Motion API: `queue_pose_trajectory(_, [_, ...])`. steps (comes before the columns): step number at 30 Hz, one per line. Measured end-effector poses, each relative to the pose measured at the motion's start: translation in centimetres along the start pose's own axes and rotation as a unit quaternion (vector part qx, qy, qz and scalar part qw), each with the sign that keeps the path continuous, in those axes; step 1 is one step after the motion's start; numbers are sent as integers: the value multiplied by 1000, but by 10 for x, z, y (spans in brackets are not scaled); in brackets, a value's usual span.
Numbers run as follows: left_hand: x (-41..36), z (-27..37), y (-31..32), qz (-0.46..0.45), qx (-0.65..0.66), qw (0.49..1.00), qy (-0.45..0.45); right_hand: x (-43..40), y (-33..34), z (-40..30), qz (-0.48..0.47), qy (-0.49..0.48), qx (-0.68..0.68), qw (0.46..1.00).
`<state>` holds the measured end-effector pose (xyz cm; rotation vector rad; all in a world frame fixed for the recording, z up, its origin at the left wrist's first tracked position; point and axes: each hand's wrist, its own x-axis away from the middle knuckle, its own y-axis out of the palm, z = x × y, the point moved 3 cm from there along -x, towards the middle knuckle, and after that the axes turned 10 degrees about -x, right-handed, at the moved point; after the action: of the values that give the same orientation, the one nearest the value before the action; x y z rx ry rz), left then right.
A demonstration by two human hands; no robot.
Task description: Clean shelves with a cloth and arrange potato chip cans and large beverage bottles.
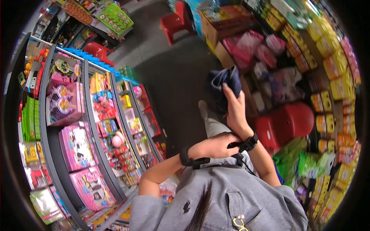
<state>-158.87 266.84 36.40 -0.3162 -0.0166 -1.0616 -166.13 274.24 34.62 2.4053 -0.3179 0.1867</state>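
Note:
My right hand [235,111] grips a bundle of dark blue cloth [224,82] with a pale cord on it, held out in front of me above the floor. Around my right wrist sits a black wristband [249,143]. My left hand [212,145] crosses over to that wrist, its fingers curled on a black part of the band. Another black wristband [185,158] with a small device is on my left wrist. A thin black cable [241,159] hangs just below the hands, against my grey shirt.
Shelves [86,130] of boxed toys stand on my left. To my right are a red plastic chair [284,124], green plastic bags [303,161], pink bags [250,47] and shelves of yellow packs [332,66]. Farther ahead stands another red chair [176,21] on the dark floor [179,78].

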Motion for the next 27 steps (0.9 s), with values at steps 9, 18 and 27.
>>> queue_pose_trajectory(9, [-46, -84, -233, -6, 218, 965, -142, -212, 118, 61, 24, 253, -54, 966])
queue_pose_trajectory(18, [-48, -152, -446, 139, -1, 985, -100, -381, 257, 147, 22, 296, -18, 955])
queue_pose_trajectory(27, [-30, -197, -672, 290, -203, 934, -41, -556, 394, 245, -7, 405, -50, 913])
